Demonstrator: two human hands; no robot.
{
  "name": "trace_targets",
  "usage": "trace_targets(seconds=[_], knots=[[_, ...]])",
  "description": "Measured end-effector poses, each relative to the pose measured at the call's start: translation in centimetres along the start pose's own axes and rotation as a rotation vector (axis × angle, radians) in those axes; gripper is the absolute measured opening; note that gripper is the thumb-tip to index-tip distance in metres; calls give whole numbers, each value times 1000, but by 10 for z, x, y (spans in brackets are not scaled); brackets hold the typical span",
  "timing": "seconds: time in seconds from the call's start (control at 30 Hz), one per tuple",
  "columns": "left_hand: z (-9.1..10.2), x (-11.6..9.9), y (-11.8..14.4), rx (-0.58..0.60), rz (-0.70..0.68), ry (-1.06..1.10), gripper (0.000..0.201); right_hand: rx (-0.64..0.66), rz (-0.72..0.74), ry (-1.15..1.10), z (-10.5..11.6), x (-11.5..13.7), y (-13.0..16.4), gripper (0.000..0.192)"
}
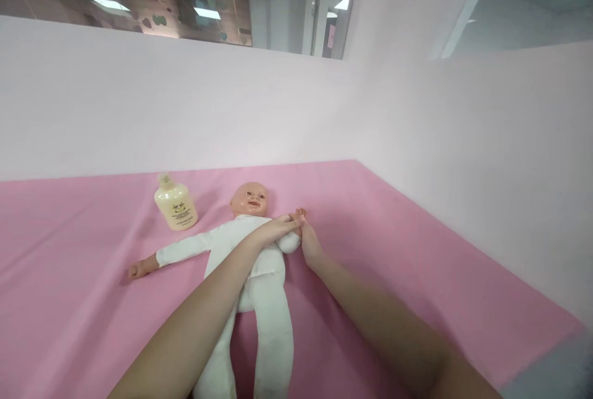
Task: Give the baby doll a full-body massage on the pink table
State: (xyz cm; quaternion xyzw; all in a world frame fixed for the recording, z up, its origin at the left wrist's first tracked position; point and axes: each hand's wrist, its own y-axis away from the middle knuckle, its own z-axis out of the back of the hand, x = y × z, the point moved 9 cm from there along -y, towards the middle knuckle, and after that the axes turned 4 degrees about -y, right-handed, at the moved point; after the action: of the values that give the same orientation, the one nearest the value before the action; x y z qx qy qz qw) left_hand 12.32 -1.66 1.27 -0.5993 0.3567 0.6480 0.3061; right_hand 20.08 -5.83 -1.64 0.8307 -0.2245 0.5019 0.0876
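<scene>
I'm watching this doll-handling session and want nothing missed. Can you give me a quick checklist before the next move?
1. Doll lies face up on the pink sheet: ok.
2. Left hand on the doll's arm nearest the wall: ok.
3. Right hand at that same arm: ok.
4. How firmly either hand grips: cannot tell.
5. Cream bottle upright, apart from the doll: ok.
6. Doll's other arm lies stretched out, untouched: ok.
</scene>
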Motion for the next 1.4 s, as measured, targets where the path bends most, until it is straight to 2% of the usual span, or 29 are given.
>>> trace_targets(seconds=[0.13, 0.33, 0.5, 0.63, 0.87, 1.0, 1.23, 1.4], knots=[[0, -9, 5, 76, -31, -24, 62, 20, -32, -8, -4, 1, 4, 37], [2, -19, 9, 70, -66, -232, 59, 115, -139, -47, -11, 3, 13, 41], [0, -21, 12, 45, -82, -360, 57, 120, -211, -78, -9, 3, 14, 40], [-2, -27, 18, 30, -63, -461, 62, 109, -219, -60, -9, 1, 12, 35], [-5, -33, 24, 49, -67, -502, 62, 122, -191, -68, -15, 3, 16, 45], [0, -30, 23, 13, -70, -612, 65, 42, -185, -95, -10, 3, 14, 43], [2, -26, 21, 10, -123, -516, 59, -31, -191, -161, -7, -1, 9, 40], [2, -24, 18, -6, -140, -463, 55, -33, -195, -166, -6, -3, 8, 36]])
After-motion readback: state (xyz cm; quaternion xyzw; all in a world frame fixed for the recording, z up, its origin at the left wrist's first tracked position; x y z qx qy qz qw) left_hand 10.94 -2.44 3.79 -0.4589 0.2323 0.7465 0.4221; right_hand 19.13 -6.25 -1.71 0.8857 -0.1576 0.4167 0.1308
